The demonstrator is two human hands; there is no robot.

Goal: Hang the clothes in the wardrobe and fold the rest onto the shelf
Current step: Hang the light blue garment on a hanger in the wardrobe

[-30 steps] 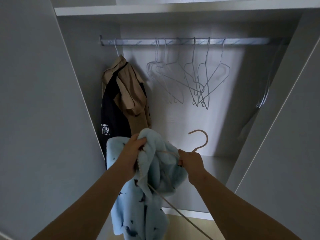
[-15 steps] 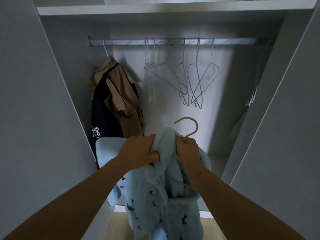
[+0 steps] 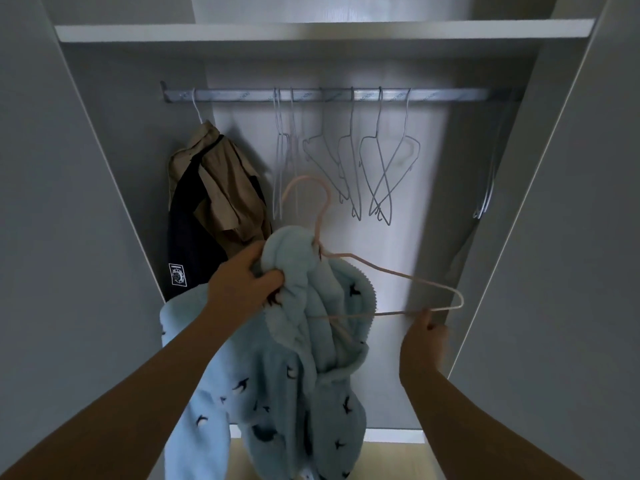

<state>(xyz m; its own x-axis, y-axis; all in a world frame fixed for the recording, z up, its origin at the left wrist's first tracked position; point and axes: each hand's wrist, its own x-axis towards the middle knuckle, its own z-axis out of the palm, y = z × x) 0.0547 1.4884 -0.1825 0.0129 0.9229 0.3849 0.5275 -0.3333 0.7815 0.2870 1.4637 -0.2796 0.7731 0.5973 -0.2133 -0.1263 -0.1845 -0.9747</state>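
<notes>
A fluffy light-blue garment (image 3: 277, 382) with small dark bird prints hangs in front of the open wardrobe. My left hand (image 3: 242, 282) grips its bunched top. A pink wire hanger (image 3: 388, 271) is threaded into that garment, hook pointing up, its right arm sticking out bare. My right hand (image 3: 424, 336) pinches the hanger's bottom bar near its right corner. The hanger's left arm is hidden inside the fabric.
A metal rail (image 3: 332, 95) runs across the wardrobe under a white shelf (image 3: 322, 29). A beige and dark jacket (image 3: 211, 209) hangs at its left end. Several empty wire hangers (image 3: 349, 168) hang mid-rail, more at the far right (image 3: 485, 199). Open doors flank both sides.
My right hand slid from the hanger's neck out to its right corner. The hanger and garment top rose higher, and the hanger's right arm now shows outside the fabric.
</notes>
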